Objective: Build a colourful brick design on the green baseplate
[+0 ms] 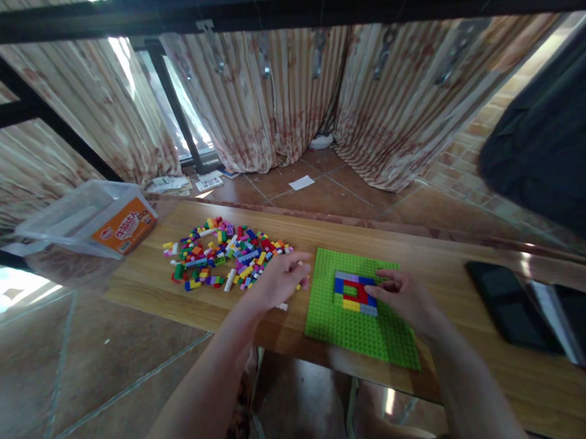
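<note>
A green baseplate [326, 321] lies on the wooden bench top. On it stands a low square of toy bricks [356, 310] in grey, blue, red and yellow, around a small green gap. My right hand [406, 295] is over the plate's right part, thumb and fingers apart, with a fingertip at the square's right side. My left hand [283, 278] hovers between the plate and a loose pile of coloured bricks [246, 257], at the pile's right edge. Its fingers point right and look parted; I see no brick in them, though their undersides are hidden.
At the bench's left end stands a clear plastic box [79, 219] with an orange label. A black tablet-like device [508, 307] and another dark flat object [584, 323] lie on the right. Beyond are papers [301, 182] on the tiled floor, long curtains [278, 103] and a dark metal bar [284, 9].
</note>
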The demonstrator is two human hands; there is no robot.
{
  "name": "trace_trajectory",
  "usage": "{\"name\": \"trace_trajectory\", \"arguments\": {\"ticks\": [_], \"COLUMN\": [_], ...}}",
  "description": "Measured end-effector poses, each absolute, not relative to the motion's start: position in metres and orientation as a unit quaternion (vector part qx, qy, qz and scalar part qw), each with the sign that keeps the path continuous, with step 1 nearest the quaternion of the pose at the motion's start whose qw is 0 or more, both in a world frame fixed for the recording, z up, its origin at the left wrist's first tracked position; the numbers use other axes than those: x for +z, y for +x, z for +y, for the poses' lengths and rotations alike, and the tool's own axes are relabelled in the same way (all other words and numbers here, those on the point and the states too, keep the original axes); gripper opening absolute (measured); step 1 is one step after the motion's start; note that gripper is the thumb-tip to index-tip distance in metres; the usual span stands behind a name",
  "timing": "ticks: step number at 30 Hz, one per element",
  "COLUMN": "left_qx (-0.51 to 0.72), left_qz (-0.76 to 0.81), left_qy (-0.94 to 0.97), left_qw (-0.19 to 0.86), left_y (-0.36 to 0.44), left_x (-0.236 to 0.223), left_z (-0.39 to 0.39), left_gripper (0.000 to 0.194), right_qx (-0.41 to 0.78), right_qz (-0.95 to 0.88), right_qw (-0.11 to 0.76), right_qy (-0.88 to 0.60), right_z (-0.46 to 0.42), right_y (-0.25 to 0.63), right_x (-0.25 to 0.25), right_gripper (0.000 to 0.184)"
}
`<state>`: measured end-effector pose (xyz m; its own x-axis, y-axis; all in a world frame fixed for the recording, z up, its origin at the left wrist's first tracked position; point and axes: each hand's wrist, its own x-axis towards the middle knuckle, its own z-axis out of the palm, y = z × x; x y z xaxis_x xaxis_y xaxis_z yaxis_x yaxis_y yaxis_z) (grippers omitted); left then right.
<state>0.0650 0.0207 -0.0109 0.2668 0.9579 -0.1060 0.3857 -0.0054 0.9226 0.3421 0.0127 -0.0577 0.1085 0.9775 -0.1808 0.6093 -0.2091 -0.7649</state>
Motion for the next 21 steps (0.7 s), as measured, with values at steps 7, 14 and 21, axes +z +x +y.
{"name": "trace_trajectory", "arguments": {"ticks": [7,14,21], "left_qx": [0.305,0.167,0.115], "left_qz": [0.617,0.612,0.624], "left_qy": [0.65,0.749,0.766], "left_qw": [0.322,0.193,0.104], "left_y": [0.007,0.017,0.026], "left_x": [-0.012,-0.013,-0.016], "left_z": [0.036,0.023,0.017], "left_gripper": [0.03,0.024,0.024], "right_qx": [0.303,0.318,0.301], "right_qz": [-0.579,-0.578,-0.583], "right_qw": [0.256,0.258,0.267], "right_qy": [-0.712,-0.706,-0.706], "right_z": [0.014,0.016,0.015], "right_y": [0.345,0.346,0.344], "right_x": [-0.069,-0.073,-0.067], "right_gripper": [0.056,0.053,0.049]}}
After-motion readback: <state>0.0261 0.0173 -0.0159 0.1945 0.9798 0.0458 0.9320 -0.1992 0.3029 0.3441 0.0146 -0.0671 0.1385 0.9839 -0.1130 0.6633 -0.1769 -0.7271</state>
